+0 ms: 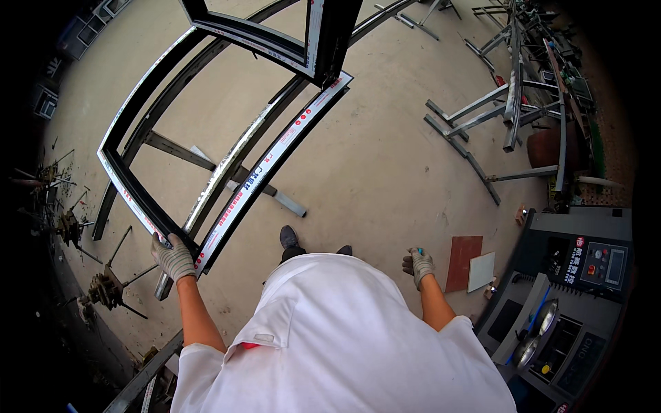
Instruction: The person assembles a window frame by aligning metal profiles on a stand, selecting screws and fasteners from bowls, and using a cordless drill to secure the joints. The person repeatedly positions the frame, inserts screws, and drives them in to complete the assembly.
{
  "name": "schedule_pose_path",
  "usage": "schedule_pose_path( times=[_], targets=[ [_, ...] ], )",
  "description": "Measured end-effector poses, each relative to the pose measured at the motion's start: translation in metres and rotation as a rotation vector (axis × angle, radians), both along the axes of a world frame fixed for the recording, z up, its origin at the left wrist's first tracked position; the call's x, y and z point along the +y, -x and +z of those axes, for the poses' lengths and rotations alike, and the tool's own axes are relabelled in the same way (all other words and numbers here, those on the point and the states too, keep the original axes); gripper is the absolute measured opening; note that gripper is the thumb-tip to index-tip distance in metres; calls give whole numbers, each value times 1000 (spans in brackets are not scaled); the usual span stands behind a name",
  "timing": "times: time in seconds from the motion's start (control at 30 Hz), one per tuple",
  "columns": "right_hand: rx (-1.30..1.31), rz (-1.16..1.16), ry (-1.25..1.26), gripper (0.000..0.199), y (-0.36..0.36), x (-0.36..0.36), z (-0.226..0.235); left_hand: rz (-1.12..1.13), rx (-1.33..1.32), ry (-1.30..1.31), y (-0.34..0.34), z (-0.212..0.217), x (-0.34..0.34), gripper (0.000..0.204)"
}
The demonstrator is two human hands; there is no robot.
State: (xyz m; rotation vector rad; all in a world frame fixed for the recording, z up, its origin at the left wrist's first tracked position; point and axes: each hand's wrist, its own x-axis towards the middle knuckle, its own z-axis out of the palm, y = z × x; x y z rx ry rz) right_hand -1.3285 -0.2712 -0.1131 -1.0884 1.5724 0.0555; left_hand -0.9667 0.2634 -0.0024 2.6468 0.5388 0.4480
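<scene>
A dark window frame (256, 177) with white printed protective film along its edges lies across a steel stand (233, 157). My left hand (173, 259), in a grey-striped work glove, is closed around the frame's near left corner. Hinged at the frame's far right corner, a dark sash (272, 48) is swung up, and its top runs out of view. My right hand (418, 266), gloved alike, hangs apart from the frame at my right side. Its fingers are curled, with a small bluish-green bit showing at them; what it is I cannot make out.
A grey machine (585, 227) with a control panel stands at the near right. Beside it a reddish-brown board (463, 258) and a pale board (481, 271) lie on the floor. Metal racks (499, 103) stand at the far right. Spoked metal stands (107, 286) are at the left.
</scene>
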Motion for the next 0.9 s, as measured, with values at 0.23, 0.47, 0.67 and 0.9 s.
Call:
schedule_pose_path(
  times=[0.23,0.47,0.67,0.9],
  targets=[
    [1,-219,-89,16,113,-18,-28,-500,-244,-61,42,11,-146,43],
    [-115,-356,-37,18,172,-32,-22,-1200,35,331,131,-33,-328,31],
    [-56,-593,97,19,258,-41,-1,-1109,611,566,156,-135,-366,23],
    [50,-1168,23,20,361,58,-17,-702,1417,355,83,-281,-337,11]
  ],
)
